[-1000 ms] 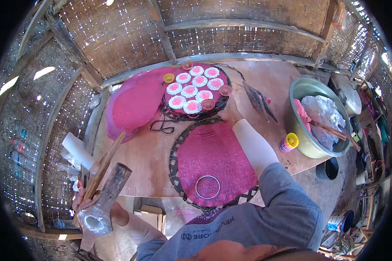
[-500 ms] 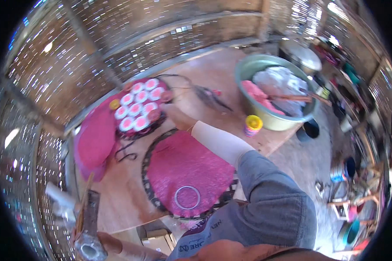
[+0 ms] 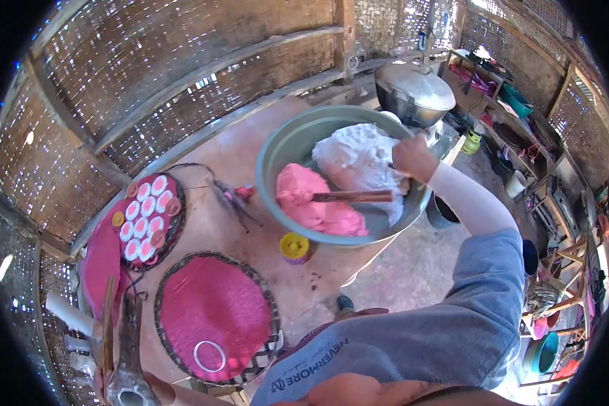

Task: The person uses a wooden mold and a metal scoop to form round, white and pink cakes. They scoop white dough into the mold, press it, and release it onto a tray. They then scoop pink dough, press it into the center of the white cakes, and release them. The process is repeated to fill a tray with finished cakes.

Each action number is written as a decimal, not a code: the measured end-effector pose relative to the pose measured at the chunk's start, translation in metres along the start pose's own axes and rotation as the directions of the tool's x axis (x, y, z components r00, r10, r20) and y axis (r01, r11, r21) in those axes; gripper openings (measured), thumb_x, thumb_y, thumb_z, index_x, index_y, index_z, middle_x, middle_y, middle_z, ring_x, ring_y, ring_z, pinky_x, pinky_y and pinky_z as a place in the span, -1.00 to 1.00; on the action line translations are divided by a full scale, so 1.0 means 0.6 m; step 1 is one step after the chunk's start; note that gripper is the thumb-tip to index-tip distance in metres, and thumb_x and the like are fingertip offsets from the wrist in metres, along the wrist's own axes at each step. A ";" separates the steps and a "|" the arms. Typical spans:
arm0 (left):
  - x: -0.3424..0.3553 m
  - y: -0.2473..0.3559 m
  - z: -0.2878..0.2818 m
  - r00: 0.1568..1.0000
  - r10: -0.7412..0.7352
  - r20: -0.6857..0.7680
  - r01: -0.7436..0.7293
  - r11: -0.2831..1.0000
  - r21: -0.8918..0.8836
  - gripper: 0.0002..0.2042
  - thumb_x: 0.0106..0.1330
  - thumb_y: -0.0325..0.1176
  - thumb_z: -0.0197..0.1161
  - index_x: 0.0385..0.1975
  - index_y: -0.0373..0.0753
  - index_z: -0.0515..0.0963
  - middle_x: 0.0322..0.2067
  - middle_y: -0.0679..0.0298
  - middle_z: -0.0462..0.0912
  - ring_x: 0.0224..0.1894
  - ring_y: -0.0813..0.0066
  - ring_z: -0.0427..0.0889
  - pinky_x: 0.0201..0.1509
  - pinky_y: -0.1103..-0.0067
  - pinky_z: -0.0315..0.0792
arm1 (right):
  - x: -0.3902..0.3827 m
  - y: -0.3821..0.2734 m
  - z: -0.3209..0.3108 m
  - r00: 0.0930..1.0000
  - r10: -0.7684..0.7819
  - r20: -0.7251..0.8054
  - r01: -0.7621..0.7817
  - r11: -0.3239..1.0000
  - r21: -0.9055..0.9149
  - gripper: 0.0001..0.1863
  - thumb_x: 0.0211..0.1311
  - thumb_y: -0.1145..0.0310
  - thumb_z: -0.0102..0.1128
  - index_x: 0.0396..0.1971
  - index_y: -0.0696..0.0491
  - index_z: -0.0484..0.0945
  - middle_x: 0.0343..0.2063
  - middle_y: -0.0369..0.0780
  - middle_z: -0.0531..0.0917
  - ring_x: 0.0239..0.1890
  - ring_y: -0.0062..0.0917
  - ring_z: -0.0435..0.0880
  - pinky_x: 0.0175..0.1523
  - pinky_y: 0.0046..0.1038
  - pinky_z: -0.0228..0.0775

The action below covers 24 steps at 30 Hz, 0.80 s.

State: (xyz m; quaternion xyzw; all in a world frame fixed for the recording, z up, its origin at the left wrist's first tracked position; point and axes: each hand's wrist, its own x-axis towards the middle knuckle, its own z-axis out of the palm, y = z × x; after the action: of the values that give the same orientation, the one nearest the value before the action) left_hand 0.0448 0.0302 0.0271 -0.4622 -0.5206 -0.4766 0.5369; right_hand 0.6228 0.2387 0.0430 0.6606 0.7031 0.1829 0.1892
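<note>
In the basin, my right hand [image 3: 415, 160] is closed at the right side, over the white plastic bag [image 3: 352, 145]. A dark end of something shows beside its fingers, but what it grips is hidden. Pink dough [image 3: 304, 196] and a wooden stick [image 3: 352, 196] lie in the large green basin [image 3: 271, 152]. My left hand [image 3: 157, 389] is low at the left, wrapped round a wooden press with long handles [image 3: 130, 331] and a round hollow end. Near it, a round tray [image 3: 275, 318] carries a magenta sheet [image 3: 213, 311] with a white ring [image 3: 210, 356] on it.
Pink-and-white rounds [image 3: 142, 210] sit on a smaller tray at the far left, by a magenta cloth [image 3: 101, 271]. A yellow cup [image 3: 294, 247] stands before the basin, near the table edge. Behind is a lidded metal pot [image 3: 413, 91]; shelves [image 3: 514, 128] line the right wall.
My right hand has left the tray of pink-and-white rounds and moved right to the basin. The view has swung right. My left hand still holds the press.
</note>
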 end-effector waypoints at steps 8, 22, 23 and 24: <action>0.026 0.152 0.104 0.994 0.067 0.082 -0.039 0.951 -0.308 -0.71 0.22 -0.22 0.15 -0.27 -0.36 0.45 -0.23 0.10 0.46 -0.17 0.30 0.50 -0.09 0.45 0.43 | -0.010 0.057 0.097 0.953 -0.303 -0.005 0.268 0.835 0.480 -0.80 0.00 0.40 0.05 -0.40 0.20 0.51 -0.50 -0.03 0.63 -0.37 -0.13 0.64 -0.29 -0.12 0.45; -0.084 0.066 0.104 0.935 -0.237 0.265 0.281 0.949 -0.141 -0.69 0.28 -0.29 0.06 -0.08 -0.38 0.34 -0.18 0.06 0.47 -0.13 0.34 0.51 -0.01 0.51 0.41 | -0.050 0.103 -0.042 0.848 -0.464 -0.256 0.460 0.884 -0.079 -0.78 0.02 0.36 0.09 -0.27 -0.13 0.54 -0.61 -0.31 0.58 -0.56 -0.44 0.65 -0.58 -0.35 0.38; -0.086 0.055 0.105 0.940 -0.151 0.306 0.184 0.980 -0.080 -0.67 0.30 -0.29 0.06 -0.05 -0.38 0.34 -0.14 0.08 0.46 -0.10 0.33 0.49 0.01 0.52 0.40 | -0.036 0.077 -0.020 0.806 -0.532 -0.259 0.537 0.841 -0.056 -0.80 0.01 0.36 0.09 -0.31 -0.14 0.57 -0.63 -0.31 0.58 -0.56 -0.42 0.65 -0.58 -0.34 0.39; -0.091 0.052 0.105 0.938 -0.107 0.331 0.128 0.991 -0.043 -0.68 0.30 -0.29 0.06 -0.05 -0.38 0.34 -0.14 0.08 0.46 -0.10 0.33 0.50 0.01 0.52 0.41 | -0.019 0.050 -0.007 0.813 -0.559 -0.163 0.559 0.828 -0.053 -0.77 0.04 0.35 0.06 -0.26 -0.14 0.57 -0.59 -0.29 0.58 -0.51 -0.41 0.64 -0.53 -0.33 0.41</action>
State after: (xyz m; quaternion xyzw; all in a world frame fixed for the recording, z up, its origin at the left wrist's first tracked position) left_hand 0.0680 0.0978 -0.0254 -0.5200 -0.6136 -0.4408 0.3983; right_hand 0.6468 0.2292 0.0623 0.4065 0.8793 0.1765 0.1745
